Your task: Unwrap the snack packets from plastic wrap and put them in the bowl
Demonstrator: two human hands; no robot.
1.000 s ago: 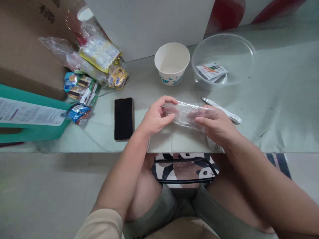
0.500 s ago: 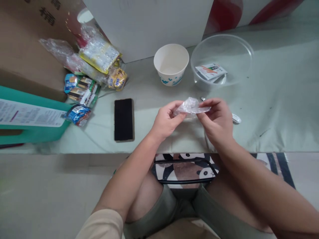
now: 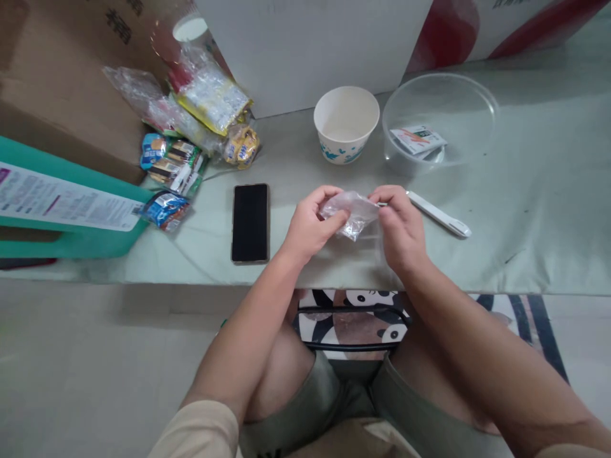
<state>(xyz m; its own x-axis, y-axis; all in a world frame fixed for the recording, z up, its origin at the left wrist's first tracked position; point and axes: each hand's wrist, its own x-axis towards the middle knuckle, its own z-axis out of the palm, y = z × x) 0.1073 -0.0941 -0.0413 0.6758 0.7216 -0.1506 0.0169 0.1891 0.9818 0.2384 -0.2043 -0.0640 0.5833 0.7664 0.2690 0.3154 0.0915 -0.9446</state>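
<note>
A small clear plastic bag [image 3: 354,219], crumpled and shiny, is stretched between my two hands above the front of the table. My left hand [image 3: 315,224] is closed on its left side, thumb lying over the plastic. My right hand [image 3: 400,228] pinches the bag's right edge between thumb and fingers. Whatever the bag may contain cannot be made out. Just right of my right hand lies a slim white box cutter [image 3: 442,215]. Beyond the hands stand a white paper bowl [image 3: 344,143] with a blue pattern and a clear round plastic tub [image 3: 477,143] with printed packets [image 3: 419,138] in it.
A black phone [image 3: 251,224] lies left of my hands. Wrapped snacks [image 3: 167,210] and plastic packaging [image 3: 210,105] pile up by a cardboard box [image 3: 71,95] and a green carrier [image 3: 95,235]. A large white box [image 3: 310,51] stands at the back.
The bag has turned and spread lower between my hands, and my right hand's fingers have drawn together on its edge. More of the box cutter shows. The whole view has shifted slightly.
</note>
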